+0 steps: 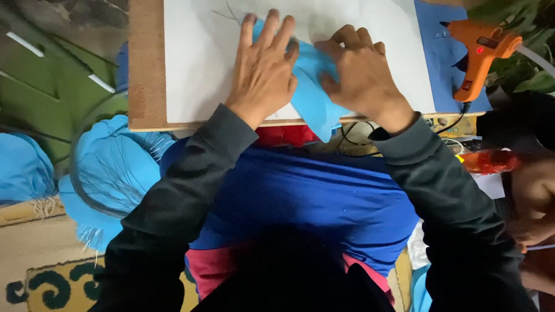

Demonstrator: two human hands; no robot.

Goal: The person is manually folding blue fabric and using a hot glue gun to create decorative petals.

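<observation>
Head view: left hand point(265, 66) flat, fingers spread, pressing light blue fabric piece point(312, 98) onto white sheet point(196, 63) at near edge of wooden board point(144, 63); right hand point(361, 75) curled, pinching the fabric; orange glue gun point(480, 58) at board's right edge

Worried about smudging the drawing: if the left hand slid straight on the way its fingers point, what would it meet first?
Probably the thin pencil lines on the white sheet, just beyond the left hand, once its fingertips leave the blue fabric.
</observation>
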